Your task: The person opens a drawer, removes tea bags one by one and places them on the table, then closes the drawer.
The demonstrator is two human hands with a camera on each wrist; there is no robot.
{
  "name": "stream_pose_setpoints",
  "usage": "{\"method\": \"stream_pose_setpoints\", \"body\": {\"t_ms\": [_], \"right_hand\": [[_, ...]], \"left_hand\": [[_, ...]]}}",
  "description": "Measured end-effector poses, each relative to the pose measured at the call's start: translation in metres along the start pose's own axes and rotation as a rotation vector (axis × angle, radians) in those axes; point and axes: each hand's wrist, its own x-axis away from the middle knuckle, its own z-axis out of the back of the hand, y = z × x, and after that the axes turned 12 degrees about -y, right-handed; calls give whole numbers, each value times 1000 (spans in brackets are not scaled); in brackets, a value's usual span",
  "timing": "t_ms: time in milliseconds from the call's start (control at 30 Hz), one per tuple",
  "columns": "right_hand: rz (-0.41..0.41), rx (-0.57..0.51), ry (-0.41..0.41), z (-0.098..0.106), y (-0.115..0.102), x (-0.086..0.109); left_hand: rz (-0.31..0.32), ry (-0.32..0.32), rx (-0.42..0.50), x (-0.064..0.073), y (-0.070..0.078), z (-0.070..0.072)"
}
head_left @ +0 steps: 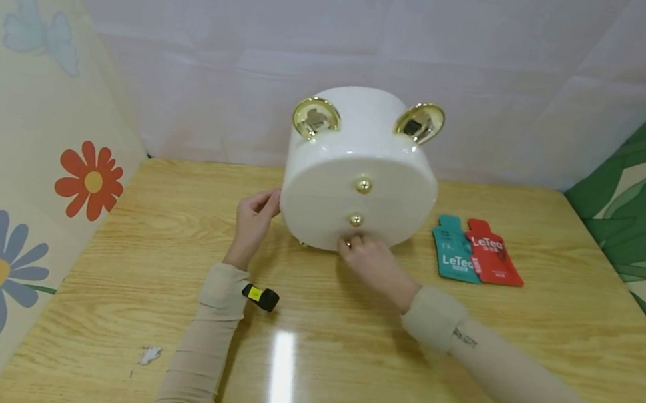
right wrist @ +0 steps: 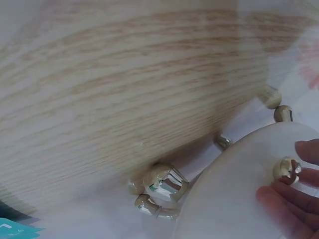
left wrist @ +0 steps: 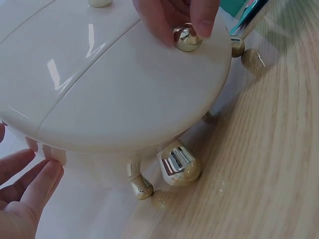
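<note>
A glossy white drum-shaped box (head_left: 324,195) with gold ears (head_left: 316,118) stands on short gold feet (left wrist: 141,187). Its round front carries gold ball knobs (head_left: 364,185) in a vertical row, and a seam (left wrist: 92,63) crosses that face. With thumb and fingers, my right hand (head_left: 372,266) pinches the lowest knob (right wrist: 287,170), close to the table. The fairly straight fingertips of my left hand (head_left: 254,223) touch the box's left side, where small raised tabs (left wrist: 54,153) show in the left wrist view.
To the right of the box, a teal pouch (head_left: 455,248) and a red pouch (head_left: 495,253) lie overlapping on the wooden table (head_left: 341,351). A white cloth (head_left: 228,35) hangs behind. Painted panels (head_left: 15,143) border both sides.
</note>
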Motion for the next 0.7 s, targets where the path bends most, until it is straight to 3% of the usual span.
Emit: {"method": "stream_pose_setpoints", "body": {"t_ms": [700], "right_hand": [[-11,-10,-80,-1,-5,-5]], "left_hand": [[11,8,2,0,1,-1]]}}
